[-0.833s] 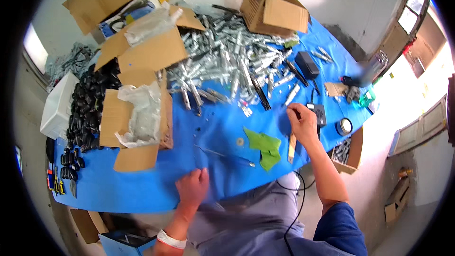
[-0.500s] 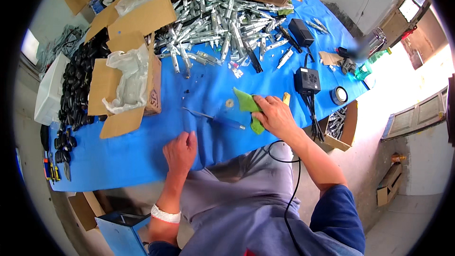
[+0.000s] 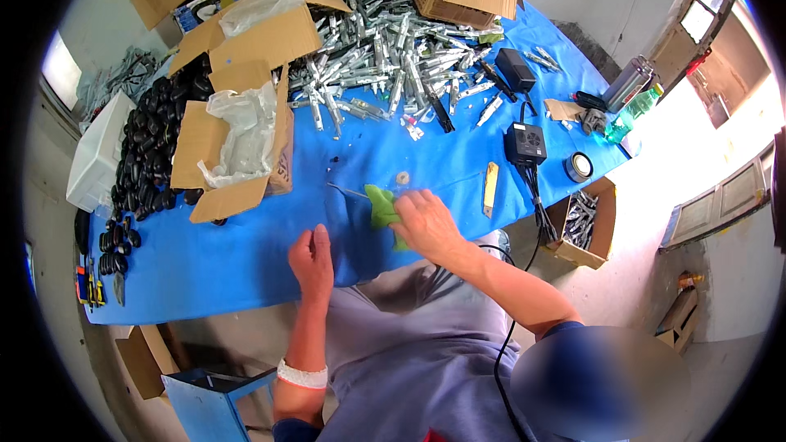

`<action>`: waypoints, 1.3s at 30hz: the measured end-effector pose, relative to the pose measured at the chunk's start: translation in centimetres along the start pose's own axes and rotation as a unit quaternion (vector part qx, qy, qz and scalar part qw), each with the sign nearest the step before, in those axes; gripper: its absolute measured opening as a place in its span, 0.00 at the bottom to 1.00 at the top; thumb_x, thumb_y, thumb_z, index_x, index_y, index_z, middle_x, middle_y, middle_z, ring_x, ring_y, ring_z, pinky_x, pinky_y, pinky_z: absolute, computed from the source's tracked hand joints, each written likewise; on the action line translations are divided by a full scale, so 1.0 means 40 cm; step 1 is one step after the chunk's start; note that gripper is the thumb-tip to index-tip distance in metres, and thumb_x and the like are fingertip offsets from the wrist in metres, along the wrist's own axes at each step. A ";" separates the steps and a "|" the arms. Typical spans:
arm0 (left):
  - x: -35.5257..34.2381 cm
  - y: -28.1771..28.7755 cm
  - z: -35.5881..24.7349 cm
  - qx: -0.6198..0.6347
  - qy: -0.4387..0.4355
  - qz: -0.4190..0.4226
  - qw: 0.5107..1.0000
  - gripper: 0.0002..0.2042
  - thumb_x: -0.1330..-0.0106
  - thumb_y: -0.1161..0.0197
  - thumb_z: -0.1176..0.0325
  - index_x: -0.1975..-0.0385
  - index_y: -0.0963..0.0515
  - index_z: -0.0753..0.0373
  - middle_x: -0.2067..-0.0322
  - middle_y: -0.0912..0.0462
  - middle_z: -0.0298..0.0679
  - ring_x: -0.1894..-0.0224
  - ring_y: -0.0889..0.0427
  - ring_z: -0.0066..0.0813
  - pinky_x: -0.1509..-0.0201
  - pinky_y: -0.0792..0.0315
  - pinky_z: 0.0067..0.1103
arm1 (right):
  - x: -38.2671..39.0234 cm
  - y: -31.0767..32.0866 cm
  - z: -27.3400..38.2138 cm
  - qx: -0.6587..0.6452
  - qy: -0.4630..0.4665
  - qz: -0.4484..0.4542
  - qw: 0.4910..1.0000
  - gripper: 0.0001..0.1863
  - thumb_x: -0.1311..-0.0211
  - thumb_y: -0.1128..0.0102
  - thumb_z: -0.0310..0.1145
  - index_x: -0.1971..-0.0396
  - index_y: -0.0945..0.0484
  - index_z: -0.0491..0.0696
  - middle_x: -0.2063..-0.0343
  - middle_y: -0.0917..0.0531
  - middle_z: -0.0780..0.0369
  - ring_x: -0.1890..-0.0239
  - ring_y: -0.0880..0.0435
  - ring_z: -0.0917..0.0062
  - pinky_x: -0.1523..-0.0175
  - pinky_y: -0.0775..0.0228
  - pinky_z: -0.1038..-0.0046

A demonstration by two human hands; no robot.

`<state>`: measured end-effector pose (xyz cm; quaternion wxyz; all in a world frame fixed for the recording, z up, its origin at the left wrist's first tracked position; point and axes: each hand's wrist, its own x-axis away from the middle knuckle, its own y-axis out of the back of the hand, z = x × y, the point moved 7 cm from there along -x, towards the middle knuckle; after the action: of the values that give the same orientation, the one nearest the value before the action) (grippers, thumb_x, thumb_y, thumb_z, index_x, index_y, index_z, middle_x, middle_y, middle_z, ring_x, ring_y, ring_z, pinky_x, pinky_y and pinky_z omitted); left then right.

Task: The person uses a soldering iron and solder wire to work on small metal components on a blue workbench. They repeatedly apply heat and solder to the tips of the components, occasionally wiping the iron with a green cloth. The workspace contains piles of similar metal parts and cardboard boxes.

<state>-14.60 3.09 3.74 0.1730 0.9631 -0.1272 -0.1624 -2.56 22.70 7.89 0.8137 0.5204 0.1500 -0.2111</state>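
Observation:
My right hand (image 3: 426, 223) lies on a green cloth (image 3: 380, 205) at the near edge of the blue table (image 3: 246, 245) and holds it. A thin metal rod (image 3: 348, 191) lies just left of the cloth. My left hand (image 3: 312, 255) rests flat on the table edge with fingers together, holding nothing. A small round disc (image 3: 402, 178) lies just beyond the cloth.
A big heap of silver metal parts (image 3: 385, 49) covers the far middle. Open cardboard boxes (image 3: 237, 147) with plastic liners stand at left, beside black parts (image 3: 151, 147). A black power box (image 3: 525, 143), a yellow knife (image 3: 490, 188) and a tape roll (image 3: 578, 167) lie at right.
My right hand drew back from the black box at right to the green cloth and closed on it. My left hand stayed on the table edge. The view shifted.

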 end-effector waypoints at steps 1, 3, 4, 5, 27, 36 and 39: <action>0.015 -0.004 0.003 0.027 0.011 0.010 1.000 0.21 0.31 0.43 0.61 0.86 0.35 0.65 0.89 0.37 0.32 0.85 0.38 0.18 0.82 0.46 0.24 | 0.001 -0.009 -0.001 -0.002 0.004 -0.001 1.000 0.14 0.49 0.35 0.31 0.66 0.30 0.44 0.69 0.25 0.55 0.64 0.26 0.58 0.60 0.34 0.60; 0.040 -0.014 -0.003 0.081 0.045 0.029 0.995 0.22 0.31 0.44 0.59 0.86 0.34 0.64 0.89 0.36 0.30 0.85 0.38 0.15 0.82 0.46 0.21 | 0.005 -0.011 -0.001 -0.028 -0.011 -0.013 0.999 0.15 0.48 0.36 0.30 0.64 0.31 0.44 0.68 0.25 0.54 0.64 0.26 0.58 0.59 0.34 0.60; 0.055 -0.015 -0.014 0.107 0.069 0.035 0.991 0.22 0.30 0.45 0.58 0.86 0.34 0.62 0.89 0.36 0.29 0.85 0.38 0.15 0.82 0.46 0.20 | 0.006 0.000 0.010 -0.053 -0.029 -0.023 0.998 0.15 0.47 0.36 0.30 0.63 0.31 0.44 0.68 0.24 0.54 0.63 0.26 0.57 0.58 0.34 0.61; 0.069 -0.019 -0.019 0.134 0.094 0.040 0.986 0.22 0.30 0.46 0.57 0.87 0.33 0.61 0.88 0.35 0.28 0.85 0.38 0.15 0.82 0.46 0.19 | 0.009 0.010 0.024 -0.079 -0.046 -0.031 0.995 0.15 0.46 0.37 0.30 0.61 0.30 0.43 0.67 0.24 0.53 0.62 0.26 0.57 0.58 0.34 0.61; 0.239 -0.151 -0.101 0.305 0.250 0.316 0.863 0.20 0.27 0.55 0.53 0.78 0.30 0.59 0.76 0.27 0.32 0.75 0.28 0.18 0.72 0.35 0.19 | 0.143 -0.048 0.052 -0.459 -0.294 -0.060 0.836 0.19 0.28 0.54 0.43 0.58 0.25 0.41 0.70 0.21 0.65 0.76 0.28 0.88 0.73 0.33 0.82; 0.359 -0.221 -0.087 0.375 0.291 0.423 0.772 0.20 0.28 0.56 0.52 0.78 0.34 0.59 0.84 0.33 0.34 0.82 0.34 0.21 0.77 0.40 0.19 | 0.079 -0.070 0.038 -0.674 -0.357 -0.089 0.641 0.20 0.29 0.56 0.51 0.65 0.28 0.48 0.84 0.29 0.67 0.85 0.33 0.85 0.82 0.43 0.81; 0.383 -0.212 -0.091 0.360 0.328 0.432 0.759 0.22 0.28 0.57 0.51 0.82 0.36 0.58 0.87 0.35 0.35 0.83 0.35 0.22 0.78 0.41 0.19 | 0.059 -0.027 0.045 -0.652 -0.419 -0.140 0.616 0.19 0.28 0.57 0.50 0.69 0.28 0.50 0.86 0.33 0.69 0.87 0.38 0.85 0.82 0.45 0.81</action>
<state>2.31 7.24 -0.33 -0.1038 0.7919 -0.5142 0.3127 -1.01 20.21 6.69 0.8741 -0.3194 -0.0385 -0.3639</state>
